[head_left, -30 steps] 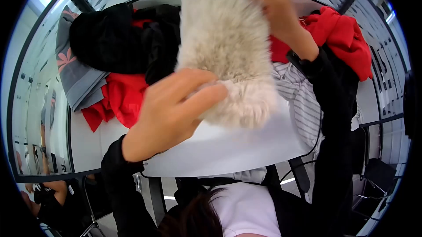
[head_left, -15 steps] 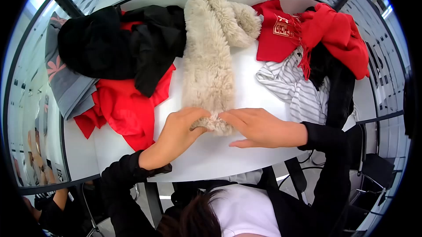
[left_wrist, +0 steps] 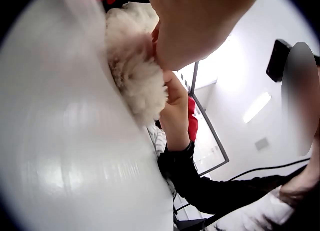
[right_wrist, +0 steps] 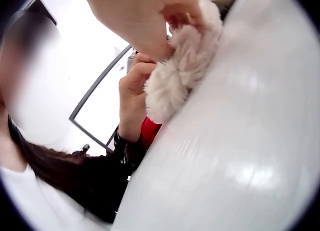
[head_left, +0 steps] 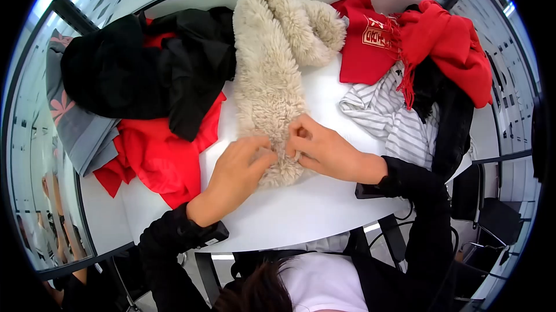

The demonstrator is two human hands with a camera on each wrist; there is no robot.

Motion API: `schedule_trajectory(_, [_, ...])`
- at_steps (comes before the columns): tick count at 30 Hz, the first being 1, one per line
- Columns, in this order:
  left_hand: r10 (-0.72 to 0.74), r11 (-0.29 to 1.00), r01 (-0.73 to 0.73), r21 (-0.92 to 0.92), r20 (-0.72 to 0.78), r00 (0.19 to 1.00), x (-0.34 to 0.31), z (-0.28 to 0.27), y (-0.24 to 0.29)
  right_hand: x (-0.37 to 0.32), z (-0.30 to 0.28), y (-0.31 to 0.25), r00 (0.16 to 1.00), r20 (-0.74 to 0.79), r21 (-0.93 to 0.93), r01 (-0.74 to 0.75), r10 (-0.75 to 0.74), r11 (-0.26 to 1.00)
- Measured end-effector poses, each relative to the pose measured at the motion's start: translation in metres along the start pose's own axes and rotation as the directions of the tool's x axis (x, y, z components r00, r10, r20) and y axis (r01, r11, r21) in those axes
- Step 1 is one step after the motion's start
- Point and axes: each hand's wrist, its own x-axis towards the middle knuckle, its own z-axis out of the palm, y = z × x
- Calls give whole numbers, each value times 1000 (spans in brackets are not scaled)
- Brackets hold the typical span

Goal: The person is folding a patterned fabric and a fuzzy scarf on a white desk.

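Observation:
A long cream fluffy piece (head_left: 269, 92) lies down the middle of the white table, its far end bent over to the right. At its near end my left hand (head_left: 234, 176) pinches the left side of the fur with curled fingers. Opposite it, my right hand (head_left: 330, 150) pinches the fur on the right side, thumb and fingers bent together. In the left wrist view the fluffy end (left_wrist: 142, 86) rests at the table surface under both hands. The right wrist view shows the same tuft (right_wrist: 175, 81) below my right hand (right_wrist: 150, 21); the fingertips are partly buried in fur.
Black clothing (head_left: 116, 69), a red cloth (head_left: 162, 150) and a grey cloth with pink flowers (head_left: 81, 132) are heaped at the left. On the right are a red fringed scarf (head_left: 446, 46), a striped cloth (head_left: 394, 121) and black fabric (head_left: 452, 121). The white table (head_left: 301, 219) curves in front.
The fluffy piece came down from in front of the camera onto the table. Both hands came to its near end, then moved slightly up along it, and the right fingers curled into the fur.

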Motion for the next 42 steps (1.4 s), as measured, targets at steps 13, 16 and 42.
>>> schedule_trajectory(13, [-46, 997, 40, 64, 97, 994, -8, 4, -4, 2, -11, 17, 940, 98, -69, 333, -326, 940])
schedule_trajectory(16, [-176, 972, 184, -145, 61, 982, -1, -1, -17, -3, -6, 24, 985, 63, -36, 163, -161, 986])
schedule_trajectory(42, [-422, 806, 457, -376, 175, 889, 6, 2, -16, 3, -17, 22, 999, 24, 130, -40, 38, 991])
